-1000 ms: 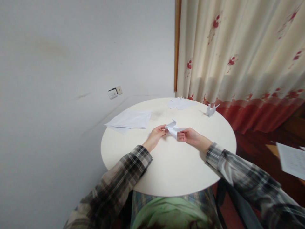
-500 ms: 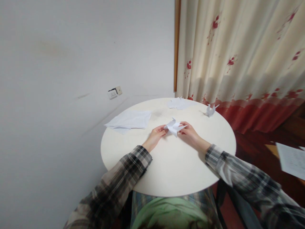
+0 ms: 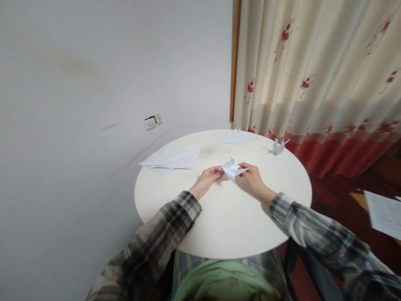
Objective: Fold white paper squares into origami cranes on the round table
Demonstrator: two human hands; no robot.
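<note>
A white folded paper crane [image 3: 231, 169] is held between my two hands above the middle of the round table. My left hand [image 3: 209, 177] pinches its left side, with the fingertips partly behind the paper. On the other side my right hand [image 3: 250, 175] has its fingers closed on the right part, near a long pointed tip. One thin point of the crane sticks upward. A second paper crane [image 3: 278, 147] stands on the table toward the back right, apart from my hands.
The round white table [image 3: 225, 225] stands close to the wall. A stack of white paper sheets [image 3: 175, 158] lies at its left. More white paper [image 3: 236, 137] lies at the far edge. Behind hangs a flowered curtain [image 3: 313, 83]; a printed sheet [image 3: 384, 213] is off to the right.
The view has shifted very slightly, so everything sits a little further right and lower. Both hands keep hold of the crane, which shows almost the same pose.
</note>
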